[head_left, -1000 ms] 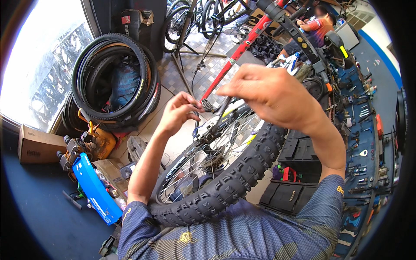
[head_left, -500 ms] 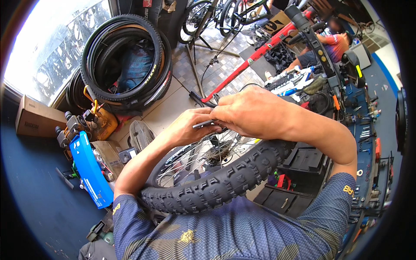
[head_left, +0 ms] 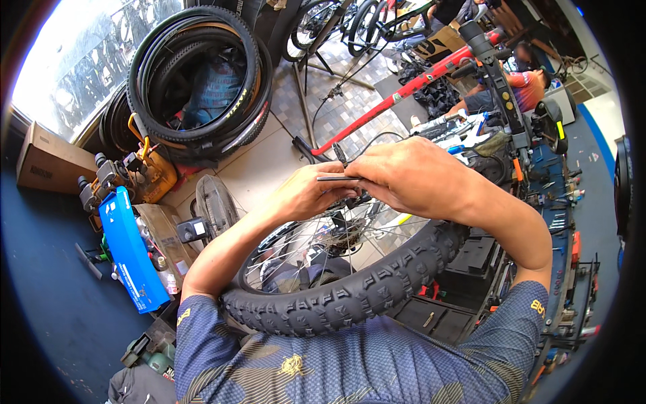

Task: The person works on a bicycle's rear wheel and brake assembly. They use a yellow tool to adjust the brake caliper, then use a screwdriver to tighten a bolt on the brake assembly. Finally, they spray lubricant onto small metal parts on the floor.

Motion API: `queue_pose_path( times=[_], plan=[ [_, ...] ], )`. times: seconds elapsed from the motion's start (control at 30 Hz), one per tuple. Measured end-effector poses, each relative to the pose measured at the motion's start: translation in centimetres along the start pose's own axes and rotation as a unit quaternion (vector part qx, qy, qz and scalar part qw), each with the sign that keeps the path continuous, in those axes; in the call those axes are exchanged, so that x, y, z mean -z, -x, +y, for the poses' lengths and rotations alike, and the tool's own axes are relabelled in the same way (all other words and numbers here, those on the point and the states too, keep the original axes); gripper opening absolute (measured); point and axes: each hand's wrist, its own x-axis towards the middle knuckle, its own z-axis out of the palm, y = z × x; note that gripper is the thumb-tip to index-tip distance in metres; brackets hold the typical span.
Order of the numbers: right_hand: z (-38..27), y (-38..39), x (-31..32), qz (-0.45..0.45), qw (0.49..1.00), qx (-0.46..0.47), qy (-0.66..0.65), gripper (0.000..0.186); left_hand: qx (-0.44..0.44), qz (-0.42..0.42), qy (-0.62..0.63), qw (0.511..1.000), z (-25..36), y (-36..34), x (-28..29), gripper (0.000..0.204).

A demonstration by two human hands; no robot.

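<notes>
Both hands, left (head_left: 306,195) and right (head_left: 407,176), pinched a thin metal rod (head_left: 336,179) above a spoked wheel (head_left: 330,242) wrapped in a knobby black rubber tyre (head_left: 350,296).

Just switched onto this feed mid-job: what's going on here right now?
A person is working on a bike wheel with a knobby tyre, held upright against their chest. Both hands are over the top of the wheel: the left hand and right hand meet on a thin dark rod, pinched between their fingers. Whether the rod is a skewer or a tool is hard to tell. Nearby are stacked tyres, a blue box and a red bike frame.
</notes>
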Motion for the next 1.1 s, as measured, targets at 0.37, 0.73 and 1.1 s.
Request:
queue_pose_path(
  times=[0.37, 0.73, 1.1],
  plan=[
    [-1.5, -0.5, 0.1, -0.078, 0.994, -0.071, -0.011, 0.024, 0.046, -0.094, -0.007, 0.995, 0.0, 0.4, 0.8, 0.029],
    [0.2, -1.3, 2.9, -0.134, 0.989, 0.054, -0.002, 0.024, 0.046, -0.085, 0.019, 0.995, -0.4, 0.3, 1.0, 0.018],
    [0.1, -1.1, 3.6, -0.159, 0.964, -0.061, 0.203, 0.017, 0.081, -0.044, 0.114, 0.989, -0.7, 0.5, 0.0, 0.020]
  ],
)
